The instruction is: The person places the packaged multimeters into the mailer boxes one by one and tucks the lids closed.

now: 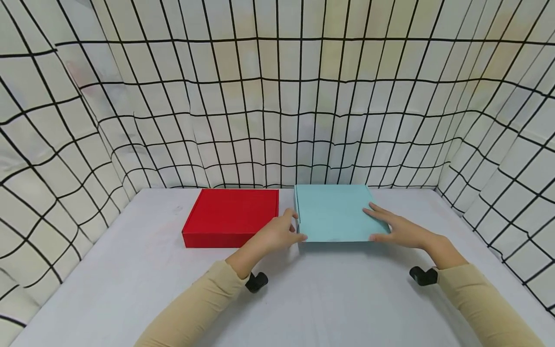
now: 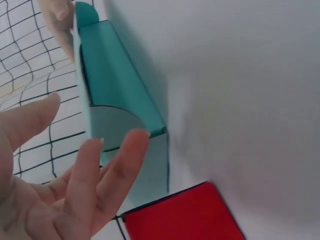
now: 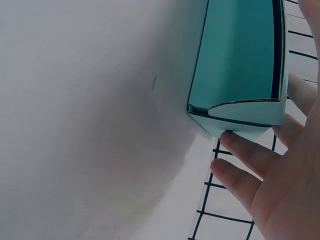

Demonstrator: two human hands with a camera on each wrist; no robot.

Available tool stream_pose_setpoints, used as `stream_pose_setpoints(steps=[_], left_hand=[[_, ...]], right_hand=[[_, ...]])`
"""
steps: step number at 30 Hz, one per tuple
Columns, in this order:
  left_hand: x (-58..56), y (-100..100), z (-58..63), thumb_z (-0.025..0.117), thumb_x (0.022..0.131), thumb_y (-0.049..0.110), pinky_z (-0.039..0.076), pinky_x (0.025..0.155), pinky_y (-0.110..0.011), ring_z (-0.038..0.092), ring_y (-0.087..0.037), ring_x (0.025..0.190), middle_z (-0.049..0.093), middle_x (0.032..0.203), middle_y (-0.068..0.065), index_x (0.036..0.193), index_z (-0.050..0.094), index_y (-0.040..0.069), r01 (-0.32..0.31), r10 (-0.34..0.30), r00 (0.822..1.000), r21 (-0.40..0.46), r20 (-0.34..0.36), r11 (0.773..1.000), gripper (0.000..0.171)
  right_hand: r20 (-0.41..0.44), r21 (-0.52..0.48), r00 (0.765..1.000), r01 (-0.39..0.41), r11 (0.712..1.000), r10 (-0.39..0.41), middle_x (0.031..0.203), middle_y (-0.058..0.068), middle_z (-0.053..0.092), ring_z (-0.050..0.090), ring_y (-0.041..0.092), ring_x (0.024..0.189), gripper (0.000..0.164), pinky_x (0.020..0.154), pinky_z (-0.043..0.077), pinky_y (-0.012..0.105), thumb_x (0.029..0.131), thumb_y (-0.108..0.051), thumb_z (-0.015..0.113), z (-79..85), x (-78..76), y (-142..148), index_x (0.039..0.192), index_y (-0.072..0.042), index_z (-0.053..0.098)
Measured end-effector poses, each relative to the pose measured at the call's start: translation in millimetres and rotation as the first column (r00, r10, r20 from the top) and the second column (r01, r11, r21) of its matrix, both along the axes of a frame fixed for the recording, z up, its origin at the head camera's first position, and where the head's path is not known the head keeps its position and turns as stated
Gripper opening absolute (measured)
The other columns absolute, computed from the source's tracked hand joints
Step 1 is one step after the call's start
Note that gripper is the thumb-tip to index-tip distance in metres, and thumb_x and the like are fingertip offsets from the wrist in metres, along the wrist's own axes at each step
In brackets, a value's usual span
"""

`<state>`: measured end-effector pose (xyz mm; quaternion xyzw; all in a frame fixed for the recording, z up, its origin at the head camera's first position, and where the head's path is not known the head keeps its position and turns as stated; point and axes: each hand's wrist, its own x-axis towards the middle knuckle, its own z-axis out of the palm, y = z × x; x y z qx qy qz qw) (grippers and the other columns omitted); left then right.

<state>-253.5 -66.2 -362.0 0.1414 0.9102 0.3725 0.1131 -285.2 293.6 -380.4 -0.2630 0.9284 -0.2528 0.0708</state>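
A light blue cardboard box (image 1: pixel 334 212) lies on the table with its lid down over the top. Its near side gapes, and both wrist views show the teal inside (image 2: pixel 112 70) and a rounded side flap (image 3: pixel 247 111). My left hand (image 1: pixel 281 231) is at the box's left side, thumb by the near corner, fingers loosely bent along that side. On the opposite side, my right hand (image 1: pixel 403 231) spreads its fingers against the side and lid edge, thumb at the near right corner. Neither hand curls round the box.
A closed red box (image 1: pixel 236 212) sits just left of the blue one, beside my left forearm. White cloth covers the table (image 1: pixel 338 299). Walls of white sheet behind black netting (image 1: pixel 277 96) enclose the back and both sides. A black wrist camera (image 1: pixel 257 282) protrudes beneath each sleeve.
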Motion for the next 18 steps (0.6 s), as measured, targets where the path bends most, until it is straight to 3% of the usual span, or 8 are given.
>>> stream_pose_setpoints(steps=[6, 11, 14, 18], left_hand=[[-0.3, 4.6, 8.9, 0.074, 0.096, 0.029, 0.058, 0.088, -0.044, 0.058, -0.029, 0.117, 0.057, 0.139, -0.016, 0.146, 0.047, 0.007, -0.008, 0.005, 0.996, -0.036, -0.087, 0.999, 0.061], [-2.6, 8.5, 5.7, 0.072, 0.097, 0.03, 0.055, 0.095, -0.048, 0.051, -0.031, 0.131, 0.049, 0.15, -0.015, 0.154, 0.041, 0.008, -0.022, 0.015, 0.991, -0.053, -0.13, 0.998, 0.068], [-7.6, 11.4, 0.4, 0.068, 0.099, 0.034, 0.046, 0.107, -0.05, 0.04, -0.031, 0.144, 0.039, 0.16, -0.014, 0.159, 0.034, 0.009, 0.035, -0.055, 0.983, -0.113, -0.178, 0.993, 0.073], [-16.8, 16.8, -6.5, 0.063, 0.102, 0.039, 0.031, 0.118, -0.051, 0.022, -0.035, 0.153, 0.021, 0.168, -0.014, 0.164, 0.023, 0.01, 0.143, -0.187, 0.961, -0.212, -0.206, 0.967, 0.079]], right_hand=[[0.007, 0.011, 1.0, 0.009, 1.0, -0.009, 0.167, 0.025, 0.012, 0.011, 0.054, 0.15, 0.084, 0.115, 0.016, 0.071, 0.096, -0.044, 0.071, 3.8, -0.1, -1.8, 0.16, -0.006, 0.032], [0.005, 0.015, 1.0, 0.023, 1.0, -0.023, 0.167, 0.025, 0.012, 0.008, 0.053, 0.15, 0.084, 0.114, 0.015, 0.073, 0.096, -0.045, 0.071, 2.8, 0.0, -2.8, 0.16, -0.006, 0.033], [-0.021, 0.03, 0.999, 0.032, 0.999, -0.031, 0.168, 0.022, 0.016, 0.008, 0.051, 0.151, 0.085, 0.113, 0.016, 0.074, 0.095, -0.047, 0.072, 1.4, -0.1, -3.4, 0.16, -0.007, 0.035], [-0.072, 0.046, 0.997, 0.026, 0.999, -0.023, 0.167, 0.015, 0.024, 0.012, 0.047, 0.152, 0.086, 0.113, 0.019, 0.072, 0.091, -0.05, 0.074, -0.6, -1.5, -5.2, 0.158, -0.009, 0.039]])
